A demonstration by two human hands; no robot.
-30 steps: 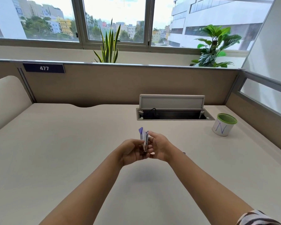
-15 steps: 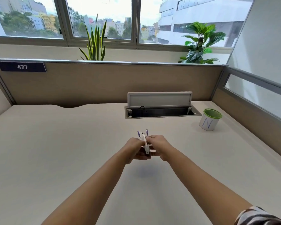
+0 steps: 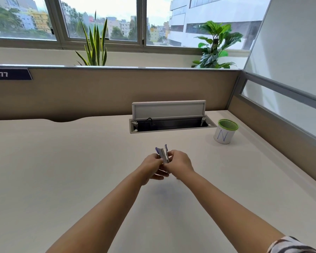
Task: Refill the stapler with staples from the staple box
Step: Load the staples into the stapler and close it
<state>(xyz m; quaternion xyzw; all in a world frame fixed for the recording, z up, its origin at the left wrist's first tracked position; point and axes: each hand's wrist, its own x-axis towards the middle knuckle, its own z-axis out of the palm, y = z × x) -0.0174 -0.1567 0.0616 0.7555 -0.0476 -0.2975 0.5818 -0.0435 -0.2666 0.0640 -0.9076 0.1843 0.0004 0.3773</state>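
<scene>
I hold a small white stapler [image 3: 163, 154] with purple tips above the middle of the desk. Its parts are fanned apart in a narrow V that points up and away from me. My left hand [image 3: 150, 168] grips it from the left, with the lower fingers loosely spread underneath. Fingers of my right hand [image 3: 181, 164] pinch it from the right. Both hands hide its lower end. I cannot make out the staple box; only a faint blurred speck shows on the desk behind my right wrist.
The beige desk [image 3: 62, 170] is walled by partitions at the back and right. An open cable tray with a raised lid [image 3: 169, 123] lies just beyond my hands. A white cup with a green rim [image 3: 225, 131] stands at the back right.
My hands have stayed together on the stapler and shifted slightly. The stapler's parts have spread a little wider. The view has swung to the right.
</scene>
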